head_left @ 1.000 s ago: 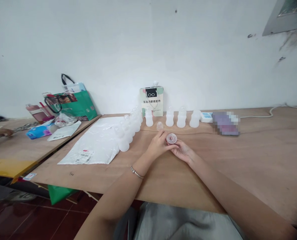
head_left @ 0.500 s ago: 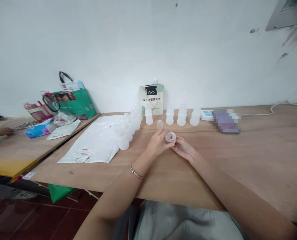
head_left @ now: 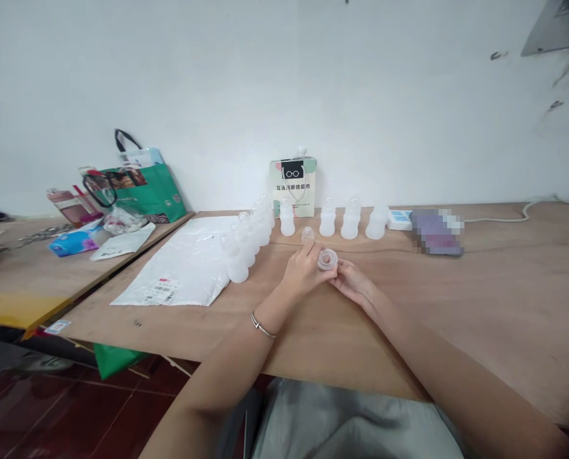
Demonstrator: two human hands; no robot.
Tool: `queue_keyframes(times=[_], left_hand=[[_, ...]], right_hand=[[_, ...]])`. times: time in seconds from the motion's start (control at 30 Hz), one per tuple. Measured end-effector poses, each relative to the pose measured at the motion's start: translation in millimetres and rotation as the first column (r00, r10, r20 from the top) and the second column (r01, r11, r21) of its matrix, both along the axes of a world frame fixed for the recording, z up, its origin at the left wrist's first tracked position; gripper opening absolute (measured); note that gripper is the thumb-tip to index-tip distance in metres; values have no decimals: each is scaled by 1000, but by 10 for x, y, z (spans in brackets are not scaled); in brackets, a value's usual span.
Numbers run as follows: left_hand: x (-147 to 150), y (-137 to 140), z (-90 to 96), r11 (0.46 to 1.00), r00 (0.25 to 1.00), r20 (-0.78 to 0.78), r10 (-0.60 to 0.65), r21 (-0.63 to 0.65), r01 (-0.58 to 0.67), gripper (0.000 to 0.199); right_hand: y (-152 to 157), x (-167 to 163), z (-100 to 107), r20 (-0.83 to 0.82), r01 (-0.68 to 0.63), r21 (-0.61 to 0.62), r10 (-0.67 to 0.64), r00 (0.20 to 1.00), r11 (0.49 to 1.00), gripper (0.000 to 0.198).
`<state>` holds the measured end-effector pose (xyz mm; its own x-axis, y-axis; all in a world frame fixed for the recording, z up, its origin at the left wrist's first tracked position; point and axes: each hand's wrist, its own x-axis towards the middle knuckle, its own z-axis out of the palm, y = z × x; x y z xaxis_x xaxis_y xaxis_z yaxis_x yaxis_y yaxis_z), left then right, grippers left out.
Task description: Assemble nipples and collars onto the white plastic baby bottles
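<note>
Between my two hands is a round translucent bottle collar (head_left: 327, 259), its ringed opening facing me. My left hand (head_left: 305, 268) is closed on the collar's left and lower side, the thumb along its bottom edge. Fingertips of my right hand (head_left: 354, 282) pinch its lower right edge. Just beyond my left fingers shows a clear domed cap (head_left: 307, 235); its lower part is hidden, so I cannot tell whether it is touched. Further back stand frosted baby bottles with clear domed tops, one bottle (head_left: 287, 218) before the paper bag and another bottle (head_left: 327, 218) to its right.
Several more bottles (head_left: 239, 268) form a slanting row beside a white plastic mailer (head_left: 184, 255). A paper bag (head_left: 294, 185) leans at the wall. A phone (head_left: 435, 233) and small white box (head_left: 399, 220) lie right. Green bag (head_left: 157, 191) and tissue pack (head_left: 74, 242) occupy the left table.
The view has shifted slightly. Both hands keep hold of the collar, which is tilted a little differently. At far left, another person's hand has mostly moved out of view.
</note>
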<state>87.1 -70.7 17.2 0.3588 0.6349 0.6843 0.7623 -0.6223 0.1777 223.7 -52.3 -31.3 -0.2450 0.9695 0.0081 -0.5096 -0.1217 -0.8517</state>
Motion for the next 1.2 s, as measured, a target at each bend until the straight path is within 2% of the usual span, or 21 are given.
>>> queue_keyframes(times=[0.23, 0.37, 0.57, 0.7, 0.8, 0.93, 1.07, 1.2], left_hand=[[28, -16, -80, 994, 994, 12, -106, 26, 106, 22], [6, -7, -63, 991, 989, 53, -136, 28, 134, 22], [-49, -5, 34, 995, 991, 104, -89, -25, 92, 25], [-78, 47, 34, 983, 973, 187, -133, -98, 154, 28], [-119, 112, -1, 935, 952, 257, -169, -263, 237, 34], [-173, 159, -52, 838, 921, 326, -216, -422, 346, 39], [-189, 147, -50, 790, 898, 321, -300, -444, 423, 38], [-184, 140, -22, 787, 889, 326, -320, -432, 441, 32]], right_hand=[[22, -8, -35, 6, 28, 1, -28, 1000, 1000, 14], [3, -10, -13, 17, 24, 7, -24, 1000, 1000, 15], [-34, -9, 22, 52, 36, 20, -37, 998, 999, 11], [-14, 4, 18, 90, 122, 63, -127, 988, 991, 16], [8, 24, 45, 125, 231, 134, -248, 961, 964, 22], [27, 38, 114, 184, 361, 271, -416, 891, 892, 21], [34, 42, 148, 225, 353, 341, -440, 869, 871, 23], [25, 42, 141, 236, 333, 353, -428, 872, 874, 27]])
